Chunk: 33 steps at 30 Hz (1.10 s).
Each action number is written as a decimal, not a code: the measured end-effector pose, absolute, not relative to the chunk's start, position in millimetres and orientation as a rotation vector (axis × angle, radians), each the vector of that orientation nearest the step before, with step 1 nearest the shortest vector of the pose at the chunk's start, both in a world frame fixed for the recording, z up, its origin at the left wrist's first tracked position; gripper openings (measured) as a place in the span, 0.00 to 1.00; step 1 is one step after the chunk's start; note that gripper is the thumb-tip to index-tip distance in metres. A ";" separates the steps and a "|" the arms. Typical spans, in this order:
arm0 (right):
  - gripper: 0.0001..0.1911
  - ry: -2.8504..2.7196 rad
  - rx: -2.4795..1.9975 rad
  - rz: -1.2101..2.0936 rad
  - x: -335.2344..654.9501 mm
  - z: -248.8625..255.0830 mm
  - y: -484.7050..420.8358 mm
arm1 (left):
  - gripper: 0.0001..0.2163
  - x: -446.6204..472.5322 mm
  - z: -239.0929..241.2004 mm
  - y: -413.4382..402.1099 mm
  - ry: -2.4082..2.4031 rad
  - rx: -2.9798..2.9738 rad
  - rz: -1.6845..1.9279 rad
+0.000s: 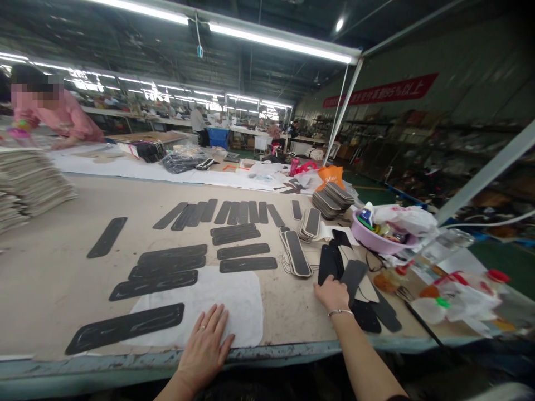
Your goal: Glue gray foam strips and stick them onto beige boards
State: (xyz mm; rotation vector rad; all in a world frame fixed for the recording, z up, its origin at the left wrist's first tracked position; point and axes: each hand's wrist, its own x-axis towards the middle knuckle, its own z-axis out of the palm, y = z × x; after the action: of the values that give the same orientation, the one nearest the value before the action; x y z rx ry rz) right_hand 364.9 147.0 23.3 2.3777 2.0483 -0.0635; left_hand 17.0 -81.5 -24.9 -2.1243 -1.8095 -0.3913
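Note:
My left hand [208,341] lies flat with spread fingers on a white sheet [242,301] near the table's front edge. Left of it, a long dark strip with rounded corners and a glossy wet-looking trace [125,327] rests partly on that sheet. At the pile on the right, my right hand [333,295] has its fingers curled at the edge of a black strip [329,262]; the fingertips are partly hidden. Dark and cream pieces overlap around it, including a dark grey strip [353,277]. Several more glossy dark strips [173,255] lie in rows beyond my left hand.
Light-edged dark pieces [298,253] are stacked past my right hand, with a taller stack [332,200] behind. A purple basin [382,240] and plastic bottles [434,307] stand at the right. Pale sheets [31,181] are piled far left. A co-worker in pink [71,114] leans over the far table.

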 end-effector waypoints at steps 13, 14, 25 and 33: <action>0.16 2.090 2.345 -0.188 370.1 47.5 165.2 | 0.24 18.1 -23.5 -84.3 -1.870 -2.134 -0.377; 0.17 2.095 2.392 -0.187 376.8 50.3 164.5 | 0.24 18.2 -23.5 -84.4 -1.877 -2.135 -0.381; 0.30 2.707 2.585 -0.776 381.6 49.7 93.4 | 0.24 19.4 -18.5 -89.1 -1.981 -2.169 -0.640; 0.19 2.898 1.366 -1.559 302.4 26.3 45.7 | 0.24 14.7 -8.9 -97.9 -2.044 -2.165 -1.083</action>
State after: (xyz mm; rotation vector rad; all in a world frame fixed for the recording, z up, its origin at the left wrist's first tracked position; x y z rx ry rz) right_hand 302.4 45.7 26.3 1.3660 2.8983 -1.5587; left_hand 14.7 -97.9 -8.9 -2.1653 -2.0436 -1.0830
